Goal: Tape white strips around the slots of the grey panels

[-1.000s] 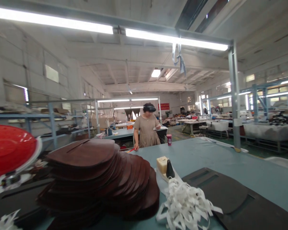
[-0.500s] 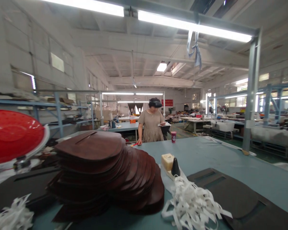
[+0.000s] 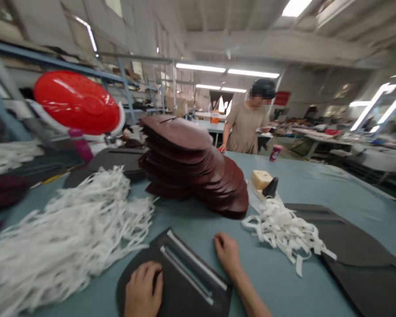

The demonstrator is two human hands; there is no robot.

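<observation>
My left hand (image 3: pixel 143 288) lies on the left part of a black leather-like panel (image 3: pixel 178 286), thumb apart from the fingers, holding nothing that I see. The panel has a long slot, with white strips along the slot's edge and along its upper right edge. My right hand (image 3: pixel 227 253) is over the table just right of the panel. Its fingers are curled closed, and whatever they may hold is hidden. Beyond both hands stands a leaning stack of dark brown leather pieces (image 3: pixel 198 171).
A big heap of white strips (image 3: pixel 72 237) covers the left of the blue-green table (image 3: pixel 198 233); a smaller heap (image 3: pixel 287 229) lies right. Near it are a cream block (image 3: pixel 260 179), a black cone (image 3: pixel 270 188) and more black panels (image 3: pixel 356 255). A person (image 3: pixel 249 123) stands across the table.
The view has tilted down and turned left, with some blur. Both my hands and the slotted black panel now show; they were out of view before.
</observation>
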